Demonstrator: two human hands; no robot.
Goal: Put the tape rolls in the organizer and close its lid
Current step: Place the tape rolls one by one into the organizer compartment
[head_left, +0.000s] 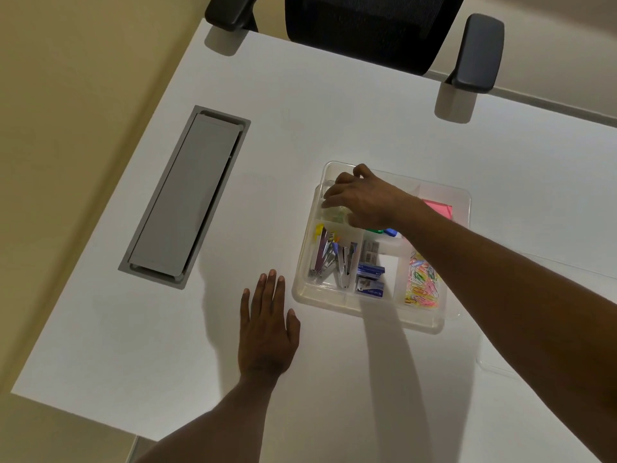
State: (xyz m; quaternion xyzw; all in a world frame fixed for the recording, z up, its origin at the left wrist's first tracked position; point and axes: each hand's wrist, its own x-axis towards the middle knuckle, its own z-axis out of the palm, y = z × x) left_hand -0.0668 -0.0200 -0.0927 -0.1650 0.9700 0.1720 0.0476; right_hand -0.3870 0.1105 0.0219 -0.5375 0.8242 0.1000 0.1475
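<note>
Resting flat and palm down on the white counter [334,121], my left hand [267,332] lies nearest to me with its fingers spread, its grip empty, just beside the near left corner of the clear plastic organizer [434,324] but not touching it. To the right, at the near edge of my view, I make out the faint outline of a clear lid [494,369] lying on the counter, off the organizer. In the organizer's near row I see metal staplers [329,259] in the left compartment, blue staple boxes [370,279] in the middle one and a heap of coloured paper clips [422,282] on the right. My right arm crosses over the organizer from the right, and my right hand [364,198] reaches down into the far left compartment, fingers curled over something pale and translucent, a tape roll [335,213] as far as I can judge; I cannot tell whether the grip is closed on it or only touching. A pink pad of notes [440,207] sits in the far right compartment, and green and blue items [384,231] peek out under my wrist. Well to the left, a grey cable hatch [185,197] is set into the counter. Beyond the far edge stands a black office chair [374,25].
</note>
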